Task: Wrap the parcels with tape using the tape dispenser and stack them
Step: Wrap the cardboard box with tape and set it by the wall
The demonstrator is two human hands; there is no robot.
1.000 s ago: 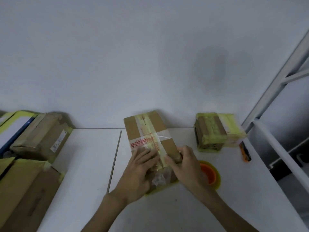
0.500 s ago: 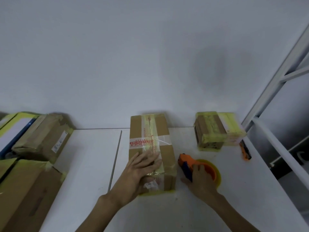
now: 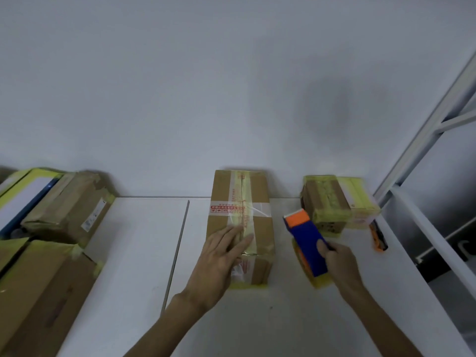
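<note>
parcel (image 3: 240, 222) lay lengthwise mid-table (image 3: 144, 253), far end near the wall; left hand (image 3: 221, 256) rested flat on its taped top, fingers straight; just right of the parcel, right hand (image 3: 340, 261) gripped the tape dispenser (image 3: 307, 244); two wrapped parcels (image 3: 337, 202) sat further right.

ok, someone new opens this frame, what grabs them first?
The blue and orange tape dispenser, gripped by the right hand, is the brightest thing, just right of the centre parcel. The left hand lies flat on that parcel's taped top. Taped cartons pile up at the far left; two small wrapped parcels stand back right.
</note>
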